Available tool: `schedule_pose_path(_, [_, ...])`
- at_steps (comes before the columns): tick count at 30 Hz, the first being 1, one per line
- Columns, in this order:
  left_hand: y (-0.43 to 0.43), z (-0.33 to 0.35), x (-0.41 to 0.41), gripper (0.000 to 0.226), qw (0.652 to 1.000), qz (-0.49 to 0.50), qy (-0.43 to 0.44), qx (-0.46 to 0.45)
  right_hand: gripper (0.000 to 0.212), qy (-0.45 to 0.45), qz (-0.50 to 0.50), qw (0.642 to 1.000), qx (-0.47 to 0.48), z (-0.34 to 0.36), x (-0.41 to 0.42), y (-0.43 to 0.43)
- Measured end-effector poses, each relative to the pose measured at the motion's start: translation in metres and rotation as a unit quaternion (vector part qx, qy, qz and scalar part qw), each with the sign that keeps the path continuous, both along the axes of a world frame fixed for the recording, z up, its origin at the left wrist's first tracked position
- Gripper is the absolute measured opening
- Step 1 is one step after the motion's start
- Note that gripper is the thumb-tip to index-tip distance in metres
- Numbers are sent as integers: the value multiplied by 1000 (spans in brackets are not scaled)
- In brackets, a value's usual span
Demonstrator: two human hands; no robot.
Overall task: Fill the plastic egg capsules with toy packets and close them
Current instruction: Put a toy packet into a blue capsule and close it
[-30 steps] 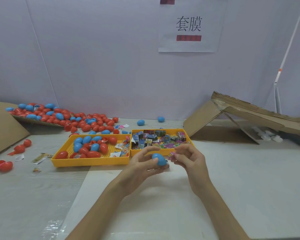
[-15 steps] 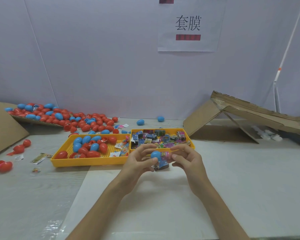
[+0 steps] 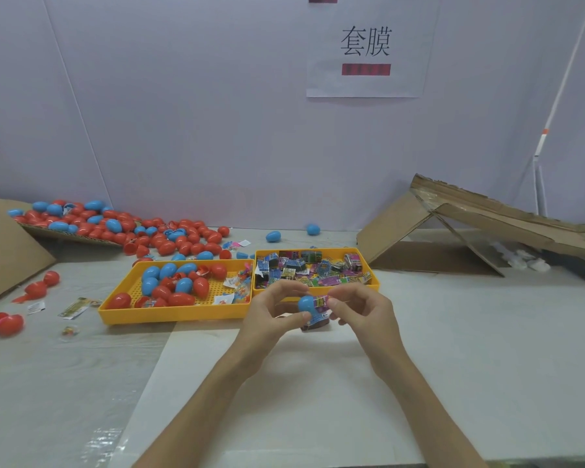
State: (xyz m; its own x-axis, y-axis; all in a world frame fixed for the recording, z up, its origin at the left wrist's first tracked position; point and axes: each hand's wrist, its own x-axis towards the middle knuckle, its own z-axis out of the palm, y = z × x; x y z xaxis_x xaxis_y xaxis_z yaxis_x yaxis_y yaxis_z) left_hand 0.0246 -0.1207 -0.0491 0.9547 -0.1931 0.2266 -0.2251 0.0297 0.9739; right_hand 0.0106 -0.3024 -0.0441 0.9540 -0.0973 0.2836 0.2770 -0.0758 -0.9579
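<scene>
Just in front of the two yellow trays, my left hand (image 3: 271,314) grips a blue egg capsule (image 3: 306,304) between thumb and fingers. My right hand (image 3: 362,307) pinches a colourful toy packet (image 3: 321,302) against the capsule's right side. A dark piece hangs below the capsule, partly hidden by my fingers. The left yellow tray (image 3: 169,314) holds red and blue egg capsules. The right yellow tray (image 3: 368,265) holds many small toy packets.
A heap of red and blue eggs (image 3: 115,228) lies at the back left on a cardboard sheet. Loose red eggs (image 3: 3,324) and stray packets (image 3: 76,307) lie at the left. A folded cardboard ramp (image 3: 470,228) stands at the right. Two blue eggs (image 3: 313,229) sit near the wall.
Both hands have come closer together and risen slightly toward the trays. The toy packet now sits against the blue capsule, where before the right hand held it a little apart.
</scene>
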Motion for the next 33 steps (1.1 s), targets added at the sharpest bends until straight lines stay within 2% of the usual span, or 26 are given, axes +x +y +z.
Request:
schedule_pose_path(5, [-3, -1, 0, 33, 999, 6, -32, 31, 23, -7, -4, 1000, -10, 0, 0, -1])
schedule_pose_path(12, [-2, -5, 2, 33, 996, 15, -66, 50, 22, -13, 15, 1000, -17, 0, -1, -1])
schedule_pose_path(25, [-2, -8, 1, 26, 987, 34, -94, 124, 13, 64, 27, 996, 51, -1, 2, -5])
schedule_pose_path(33, [-3, -8, 1, 34, 984, 36, -105, 141, 12, 64, 31, 997, 38, -1, 1, -4])
